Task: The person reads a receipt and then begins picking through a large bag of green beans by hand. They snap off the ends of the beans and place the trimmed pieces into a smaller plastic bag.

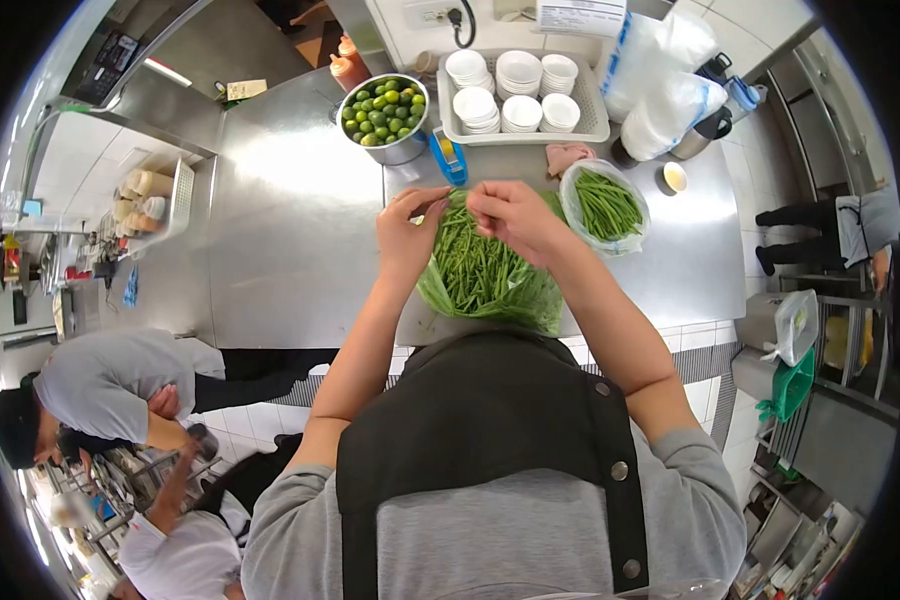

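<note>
A heap of green beans (475, 262) lies in an open green plastic bag (540, 308) directly in front of me on the steel table. Above the heap's far left part, my left hand (410, 232) is closed in a pinch, thumb and fingertips together. Just to its right, my right hand (518, 218) is closed with its fingers curled. Whatever sits between the fingertips of either hand is too small or hidden to make out. Right of my right hand, a clear-bagged container (640, 235) holds more green beans, lying straighter than those in the heap.
Behind the beans stand a steel pot (398, 152) of green citrus, a blue tape dispenser (450, 165) and a white basket (595, 132) of stacked white cups. A pink cloth (568, 157) and small cup (673, 178) are at right. Co-workers (110, 380) stand at left.
</note>
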Demonstrator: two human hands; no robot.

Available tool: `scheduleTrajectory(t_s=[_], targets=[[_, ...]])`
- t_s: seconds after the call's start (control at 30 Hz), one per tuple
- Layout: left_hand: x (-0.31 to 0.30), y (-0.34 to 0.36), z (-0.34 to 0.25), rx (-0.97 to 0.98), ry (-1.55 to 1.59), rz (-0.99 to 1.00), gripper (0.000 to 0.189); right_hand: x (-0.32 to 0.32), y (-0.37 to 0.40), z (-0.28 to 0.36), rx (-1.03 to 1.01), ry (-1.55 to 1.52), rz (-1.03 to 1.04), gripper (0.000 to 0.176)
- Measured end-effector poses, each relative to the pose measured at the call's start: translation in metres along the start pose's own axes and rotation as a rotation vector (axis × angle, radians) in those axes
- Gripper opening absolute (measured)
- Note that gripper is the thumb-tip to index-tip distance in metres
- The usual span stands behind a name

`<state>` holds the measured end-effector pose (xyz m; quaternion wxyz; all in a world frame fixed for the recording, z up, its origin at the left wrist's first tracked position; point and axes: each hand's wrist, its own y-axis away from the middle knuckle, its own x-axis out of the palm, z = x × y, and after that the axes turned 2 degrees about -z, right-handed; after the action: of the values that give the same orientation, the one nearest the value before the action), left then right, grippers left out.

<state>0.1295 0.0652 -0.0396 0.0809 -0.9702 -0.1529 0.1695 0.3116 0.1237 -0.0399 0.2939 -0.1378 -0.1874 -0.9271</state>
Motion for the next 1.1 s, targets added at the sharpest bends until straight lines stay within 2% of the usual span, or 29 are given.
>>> scheduleTrajectory(t_s=[0.03,0.13,0.17,0.2,0.3,0.4,0.47,0.6,0.7,0.8,0.9,0.97,1.1], targets=[[-0.002,-0.003,0.004,-0.041,0.016,-0.021,0.012,-0.003,0.004,-0.008,0.051,-0.07,0.005,0.022],[-0.01,-0.011,0.008,-0.176,0.281,-0.175,0.017,-0.02,0.008,-0.041,-0.161,0.654,-0.136,0.028],[-0.012,-0.017,0.001,-0.191,0.358,-0.231,0.018,-0.026,0.012,-0.049,-0.137,0.765,-0.073,0.03],[-0.014,-0.02,-0.003,-0.157,0.246,-0.253,0.02,-0.024,0.012,-0.049,-0.129,0.879,-0.014,0.033],[-0.008,-0.024,-0.008,-0.004,0.289,-0.272,0.015,0.013,0.019,-0.018,-0.046,0.584,-0.046,0.029],[0.002,-0.019,-0.022,0.135,0.347,-0.284,0.014,0.046,0.011,-0.004,-0.256,0.236,-0.152,0.022],[0.004,-0.016,-0.026,0.183,0.363,-0.294,0.016,0.046,0.004,-0.003,-0.26,0.295,-0.179,0.018],[0.0,-0.011,-0.025,0.138,0.387,-0.359,0.014,0.047,0.011,0.003,-0.236,0.561,-0.242,0.016],[-0.004,-0.009,-0.022,0.032,0.457,-0.367,0.011,0.059,0.024,0.011,-0.458,0.722,-0.299,0.011],[-0.001,-0.007,-0.009,-0.109,0.555,-0.323,0.012,0.067,0.032,0.01,-0.77,0.794,-0.158,0.007],[0.004,0.0,-0.006,-0.232,0.608,-0.256,0.012,0.064,0.037,0.015,-0.771,0.766,-0.11,0.006],[0.006,0.002,-0.009,-0.285,0.629,-0.267,0.013,0.059,0.044,0.015,-0.652,0.739,0.136,0.006],[0.0,-0.013,0.038,-0.384,0.771,-0.317,0.012,0.062,0.052,-0.004,-0.426,0.756,0.558,0.009]])
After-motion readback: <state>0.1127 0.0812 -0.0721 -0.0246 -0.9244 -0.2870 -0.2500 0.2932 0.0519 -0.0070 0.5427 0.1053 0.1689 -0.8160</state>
